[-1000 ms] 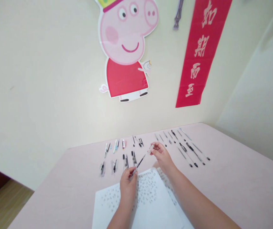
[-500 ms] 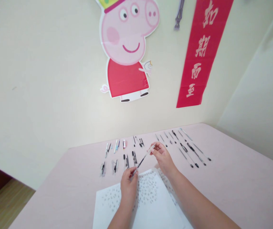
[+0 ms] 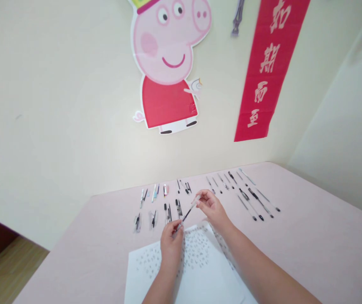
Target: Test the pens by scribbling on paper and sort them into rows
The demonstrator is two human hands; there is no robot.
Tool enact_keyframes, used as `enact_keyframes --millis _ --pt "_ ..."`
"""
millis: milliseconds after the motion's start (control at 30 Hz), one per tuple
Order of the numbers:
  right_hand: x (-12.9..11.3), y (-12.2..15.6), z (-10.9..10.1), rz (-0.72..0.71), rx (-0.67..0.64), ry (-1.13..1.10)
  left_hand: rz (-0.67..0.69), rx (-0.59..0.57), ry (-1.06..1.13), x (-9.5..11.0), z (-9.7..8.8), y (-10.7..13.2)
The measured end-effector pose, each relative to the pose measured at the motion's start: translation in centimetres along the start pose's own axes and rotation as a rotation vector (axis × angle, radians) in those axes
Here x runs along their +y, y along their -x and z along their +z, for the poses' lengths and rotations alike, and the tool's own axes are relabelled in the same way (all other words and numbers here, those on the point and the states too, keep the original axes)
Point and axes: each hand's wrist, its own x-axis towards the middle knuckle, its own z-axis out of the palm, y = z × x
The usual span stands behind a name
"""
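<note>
My left hand (image 3: 171, 236), low in the middle over the paper, is closed around a short clear pen barrel (image 3: 178, 228), mostly hidden by the fingers. A slim pen refill (image 3: 187, 214), dark below and pale translucent above, slants up to the right from it. Thumb and fingers of my right hand (image 3: 210, 207) pinch the refill's upper end. Whether the lower tip sits inside the barrel is hidden. Under both forearms lie white paper sheets (image 3: 151, 276) covered with small dark marks.
Pens with separate parts (image 3: 167, 213) lie in rows at the back left of the pink table (image 3: 73, 253). More pens and refills (image 3: 260, 202) are lined up at the back right. Behind the table rises a wall with a cartoon pig cutout (image 3: 170, 101) and a red banner (image 3: 263, 76).
My right hand has moved slightly left toward my left hand, and less of the refill shows between them. My left hand has stayed nearly in place.
</note>
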Motion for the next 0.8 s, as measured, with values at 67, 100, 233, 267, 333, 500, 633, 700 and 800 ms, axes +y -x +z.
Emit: enact_keyframes --millis 67,100,233,267,333,500,633,700,800 --pt "0.0 0.0 -0.1 -0.016 -0.005 0.033 0.003 0.0 -0.001 0.0 0.0 0.0" --pt "0.0 0.0 -0.1 -0.024 -0.008 0.05 0.005 -0.002 -0.001 0.0 0.0 0.0" --pt "0.0 0.1 -0.2 -0.048 -0.014 0.109 0.006 0.0 0.004 0.1 0.0 0.0" --pt "0.0 0.1 -0.2 -0.054 -0.013 0.127 0.007 0.005 0.007 0.2 0.0 0.0" --pt "0.0 0.2 -0.2 -0.065 -0.008 0.168 0.008 0.014 0.011 0.3 0.0 0.0" --pt "0.0 0.5 0.2 -0.057 -0.032 0.227 0.009 0.011 0.009 0.7 0.0 0.1" --pt "0.3 0.7 0.6 -0.051 -0.058 0.254 0.03 -0.003 -0.004 0.7 -0.1 0.0" --pt "0.4 0.8 0.7 -0.052 -0.067 0.269 0.032 -0.001 -0.007 0.7 -0.1 0.0" --pt "0.6 0.9 0.8 -0.055 -0.079 0.283 0.029 0.006 -0.005 0.7 -0.1 0.0"
